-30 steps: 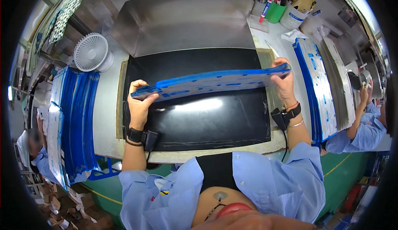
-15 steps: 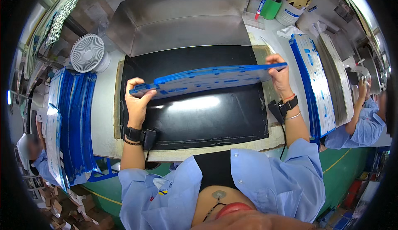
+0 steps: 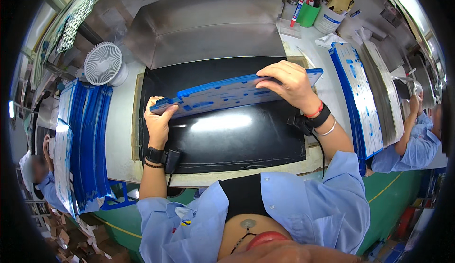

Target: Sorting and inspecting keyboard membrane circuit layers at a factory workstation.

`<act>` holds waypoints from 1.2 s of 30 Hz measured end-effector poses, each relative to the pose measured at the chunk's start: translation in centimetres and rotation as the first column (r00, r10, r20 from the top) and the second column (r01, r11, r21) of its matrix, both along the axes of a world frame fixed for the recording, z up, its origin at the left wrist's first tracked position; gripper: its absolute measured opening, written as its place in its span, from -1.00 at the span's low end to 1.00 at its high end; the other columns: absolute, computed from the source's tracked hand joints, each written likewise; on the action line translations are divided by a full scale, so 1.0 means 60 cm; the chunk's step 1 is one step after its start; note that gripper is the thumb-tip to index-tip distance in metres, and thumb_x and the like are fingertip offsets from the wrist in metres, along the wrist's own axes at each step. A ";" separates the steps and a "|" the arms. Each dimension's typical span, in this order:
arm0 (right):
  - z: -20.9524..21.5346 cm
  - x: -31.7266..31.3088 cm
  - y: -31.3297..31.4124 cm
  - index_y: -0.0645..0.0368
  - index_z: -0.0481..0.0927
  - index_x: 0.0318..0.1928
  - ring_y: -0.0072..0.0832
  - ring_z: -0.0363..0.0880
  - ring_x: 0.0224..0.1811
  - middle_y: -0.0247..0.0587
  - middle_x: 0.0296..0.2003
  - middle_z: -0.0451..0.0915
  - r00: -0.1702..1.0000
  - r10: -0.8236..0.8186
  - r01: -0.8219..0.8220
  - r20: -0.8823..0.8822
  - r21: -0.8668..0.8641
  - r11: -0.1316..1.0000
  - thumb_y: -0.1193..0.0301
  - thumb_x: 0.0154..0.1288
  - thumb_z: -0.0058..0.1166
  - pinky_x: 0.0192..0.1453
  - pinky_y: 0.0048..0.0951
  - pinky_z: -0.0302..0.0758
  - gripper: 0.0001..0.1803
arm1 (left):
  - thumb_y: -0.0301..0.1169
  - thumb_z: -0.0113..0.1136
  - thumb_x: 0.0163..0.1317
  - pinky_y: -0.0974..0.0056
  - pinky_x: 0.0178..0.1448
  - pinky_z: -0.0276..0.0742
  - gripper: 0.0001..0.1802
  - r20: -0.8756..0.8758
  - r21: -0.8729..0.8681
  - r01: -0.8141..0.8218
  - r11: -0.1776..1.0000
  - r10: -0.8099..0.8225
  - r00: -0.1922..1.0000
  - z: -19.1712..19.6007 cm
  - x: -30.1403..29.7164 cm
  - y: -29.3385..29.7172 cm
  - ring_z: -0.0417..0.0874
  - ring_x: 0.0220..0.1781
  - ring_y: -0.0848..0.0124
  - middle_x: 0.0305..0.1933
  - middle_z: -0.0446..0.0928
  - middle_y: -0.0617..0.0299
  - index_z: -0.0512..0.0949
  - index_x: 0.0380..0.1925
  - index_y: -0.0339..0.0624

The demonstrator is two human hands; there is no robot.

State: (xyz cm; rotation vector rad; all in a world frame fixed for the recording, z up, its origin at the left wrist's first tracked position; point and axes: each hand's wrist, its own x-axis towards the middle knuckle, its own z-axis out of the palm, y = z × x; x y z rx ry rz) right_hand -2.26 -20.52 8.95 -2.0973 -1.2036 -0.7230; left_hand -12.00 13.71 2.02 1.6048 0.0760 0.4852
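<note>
From the head view I see my left hand (image 3: 159,121) at centre left of the frame, its fingers clamped on the left end of a long flat blue plastic panel with pale patches (image 3: 227,92). My right hand (image 3: 291,85), right of centre, lies on the panel's upper edge near its right end, fingers curled over and gripping it. The panel hangs tilted just above a glossy black rectangular mat (image 3: 237,135) on the table (image 3: 121,135), running from centre left up toward the upper right. A stack of similar blue panels (image 3: 87,144) stands along the left of the frame, another stack of blue-edged panels (image 3: 360,97) along the right. A small white round fan (image 3: 103,64) sits at upper left, a green pen cup (image 3: 309,14) at top right. Another person's blue sleeve (image 3: 417,144) shows at far right
</note>
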 end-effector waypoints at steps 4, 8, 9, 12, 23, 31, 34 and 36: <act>-0.003 0.004 0.004 0.16 0.64 -0.31 -0.39 0.64 -0.37 -0.28 -0.39 0.65 1.000 0.009 -0.009 -0.015 0.040 0.999 0.38 -0.01 0.34 -0.29 -0.45 0.55 -0.77 | -0.63 0.40 -0.02 0.45 -0.10 0.42 -0.72 0.032 -0.010 -0.002 1.000 0.003 0.999 -0.004 -0.001 0.002 0.51 -0.29 0.59 -0.33 0.50 0.38 0.47 -0.39 -0.15; -0.012 0.008 0.011 0.20 0.62 -0.33 -0.39 0.64 -0.37 -0.26 -0.38 0.65 0.995 0.016 -0.020 0.103 0.046 0.999 0.45 0.03 0.32 -0.28 -0.46 0.57 -0.82 | -0.62 0.40 -0.01 0.45 -0.09 0.43 -0.72 0.010 0.000 -0.016 1.000 0.016 1.000 0.003 -0.002 -0.002 0.52 -0.29 0.59 -0.34 0.51 0.38 0.47 -0.38 -0.15; -0.013 0.007 0.012 0.22 0.61 -0.34 -0.38 0.64 -0.37 -0.24 -0.38 0.65 0.981 -0.004 -0.002 0.194 0.030 1.000 0.47 0.05 0.30 -0.28 -0.46 0.57 -0.83 | -0.61 0.40 -0.01 0.45 -0.09 0.43 -0.72 0.013 0.000 -0.014 1.000 0.014 1.000 -0.001 -0.001 0.000 0.53 -0.28 0.59 -0.34 0.51 0.37 0.47 -0.38 -0.15; -0.012 0.005 0.011 0.24 0.59 -0.33 -0.39 0.64 -0.37 -0.23 -0.38 0.65 0.971 0.030 -0.034 0.236 0.014 0.999 0.48 0.06 0.29 -0.28 -0.45 0.59 -0.83 | -0.59 0.41 0.00 0.44 -0.08 0.43 -0.72 0.013 -0.006 -0.015 1.000 0.016 1.000 -0.002 0.000 0.000 0.53 -0.27 0.58 -0.33 0.51 0.37 0.47 -0.37 -0.15; -0.007 0.004 -0.004 0.27 0.60 -0.28 -0.37 0.67 -0.36 -0.12 -0.38 0.66 0.998 0.002 0.011 -0.067 0.203 0.979 0.62 0.17 0.18 -0.25 -0.50 0.58 -0.91 | -0.56 0.42 0.02 0.45 -0.08 0.44 -0.72 0.029 -0.006 -0.005 1.000 0.005 1.000 -0.003 0.003 -0.002 0.54 -0.29 0.59 -0.34 0.53 0.37 0.48 -0.35 -0.15; 0.024 -0.116 0.029 0.16 0.62 -0.29 -0.37 0.59 -0.38 -0.28 -0.40 0.61 0.838 0.533 -0.535 -0.119 0.015 0.845 0.53 0.03 0.12 -0.31 -0.44 0.54 -0.83 | -0.61 0.38 0.01 0.45 -0.08 0.45 -0.71 0.029 -0.057 -0.011 0.998 0.012 1.000 -0.007 0.001 0.000 0.54 -0.28 0.59 -0.32 0.52 0.37 0.47 -0.32 -0.16; 0.012 -0.178 0.074 0.16 0.49 -0.45 -0.39 0.49 -0.32 -0.31 -0.46 0.43 0.791 0.604 -0.609 -0.100 -0.022 0.793 0.42 -0.02 0.13 -0.24 -0.40 0.47 -0.88 | -0.63 0.38 0.00 0.45 -0.08 0.45 -0.69 0.032 -0.050 0.001 0.999 0.001 0.999 -0.010 0.003 0.004 0.53 -0.28 0.58 -0.32 0.50 0.37 0.47 -0.29 -0.17; 0.020 -0.167 0.058 0.15 0.50 -0.40 -0.38 0.51 -0.28 -0.31 -0.41 0.47 0.852 0.512 -0.524 -0.111 -0.174 0.834 0.37 -0.03 0.14 -0.17 -0.40 0.47 -0.83 | -0.63 0.36 0.01 0.43 -0.06 0.42 -0.72 0.056 0.009 0.003 1.000 -0.003 0.998 -0.013 0.004 0.007 0.48 -0.24 0.58 -0.30 0.45 0.38 0.48 -0.31 -0.18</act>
